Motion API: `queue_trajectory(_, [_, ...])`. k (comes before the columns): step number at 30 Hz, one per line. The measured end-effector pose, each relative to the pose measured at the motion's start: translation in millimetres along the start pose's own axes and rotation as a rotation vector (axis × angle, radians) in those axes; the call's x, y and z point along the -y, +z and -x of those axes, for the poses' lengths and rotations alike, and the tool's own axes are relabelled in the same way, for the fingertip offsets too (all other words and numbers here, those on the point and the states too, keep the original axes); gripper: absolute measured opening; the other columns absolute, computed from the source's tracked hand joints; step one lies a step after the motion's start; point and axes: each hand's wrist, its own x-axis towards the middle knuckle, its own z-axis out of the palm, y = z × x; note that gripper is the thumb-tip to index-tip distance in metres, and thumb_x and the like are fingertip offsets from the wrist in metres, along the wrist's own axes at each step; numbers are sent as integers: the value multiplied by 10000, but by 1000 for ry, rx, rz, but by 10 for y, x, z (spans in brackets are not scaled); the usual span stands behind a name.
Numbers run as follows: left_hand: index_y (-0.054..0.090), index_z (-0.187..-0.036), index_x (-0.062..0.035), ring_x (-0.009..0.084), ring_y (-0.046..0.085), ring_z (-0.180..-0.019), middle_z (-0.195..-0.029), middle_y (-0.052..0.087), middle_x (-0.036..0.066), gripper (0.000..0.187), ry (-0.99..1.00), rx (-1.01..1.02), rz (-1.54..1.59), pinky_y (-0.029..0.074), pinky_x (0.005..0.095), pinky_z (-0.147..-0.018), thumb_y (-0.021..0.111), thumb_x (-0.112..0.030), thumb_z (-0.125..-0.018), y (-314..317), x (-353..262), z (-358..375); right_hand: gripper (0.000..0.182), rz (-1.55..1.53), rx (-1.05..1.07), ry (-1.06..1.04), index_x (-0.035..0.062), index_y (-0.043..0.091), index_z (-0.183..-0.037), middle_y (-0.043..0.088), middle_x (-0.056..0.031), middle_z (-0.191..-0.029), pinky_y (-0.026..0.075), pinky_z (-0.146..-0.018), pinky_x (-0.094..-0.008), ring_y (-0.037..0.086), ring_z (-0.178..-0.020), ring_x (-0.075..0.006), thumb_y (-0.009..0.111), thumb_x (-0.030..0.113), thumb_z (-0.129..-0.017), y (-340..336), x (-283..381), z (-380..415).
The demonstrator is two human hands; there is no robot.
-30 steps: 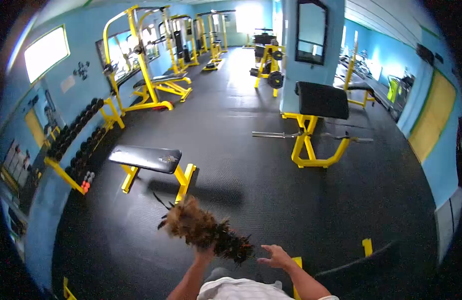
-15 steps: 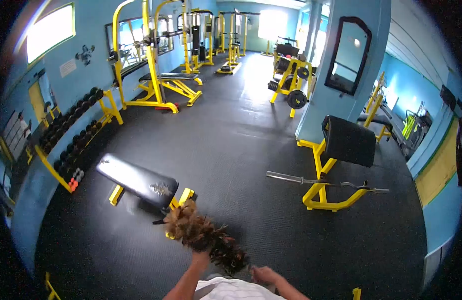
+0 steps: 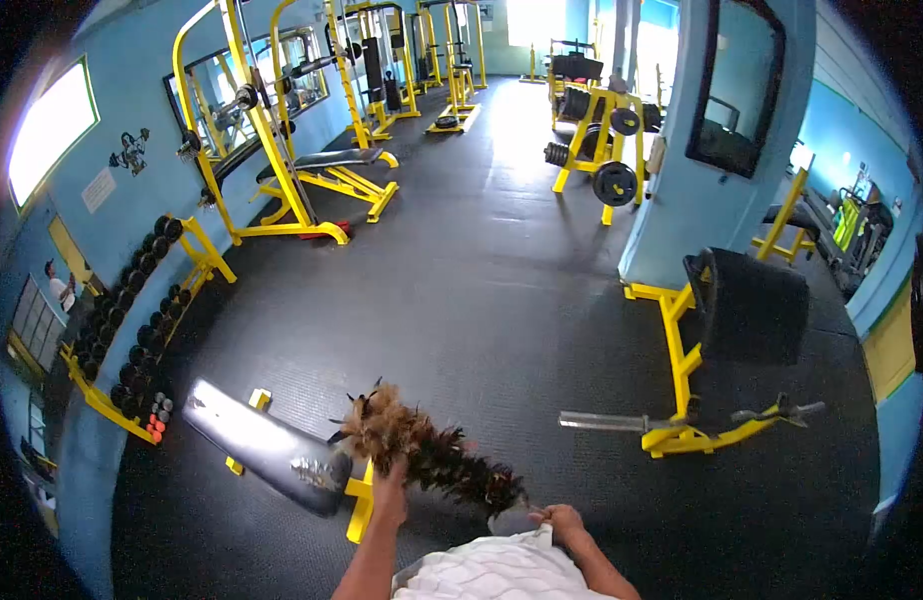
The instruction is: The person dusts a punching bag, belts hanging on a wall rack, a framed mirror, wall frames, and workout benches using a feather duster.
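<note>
A feather duster (image 3: 437, 455) with brown and black feathers slants across the front of my body, its bushy light-brown end up and to the left. My right hand (image 3: 562, 521) is closed around the thin handle at its lower right end. At the bushy end, my left hand (image 3: 390, 490) grips into the feathers, which partly hide its fingers. Just left of that hand, a black padded bench (image 3: 267, 440) with a worn, torn patch stands on yellow legs.
On the right is a preacher curl bench (image 3: 752, 305) with a curl bar (image 3: 607, 421) low across its frame. A dumbbell rack (image 3: 197, 255) lines the left wall. Ahead stand a yellow barbell rack (image 3: 257, 130), a weight plate stand (image 3: 612, 150) and a blue pillar (image 3: 672, 220).
I have moved forward; the equipment ahead and the preacher bench look closer. The duster and both hands sit slightly higher in view and to the right, with the same hold.
</note>
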Motion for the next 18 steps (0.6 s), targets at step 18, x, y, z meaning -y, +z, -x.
queue_trajectory(18, [483,-1193,-9,157,544,-981,-1070,570,60,378,404,137,-387,456,301,-806,588,-138,-853,1347,-1360,-3862,240,405,-214,-80,129,655,-738,659,-97,-781,505,-704,-422,636,-766,-311,560,350,-737,-2795,1551,-3629])
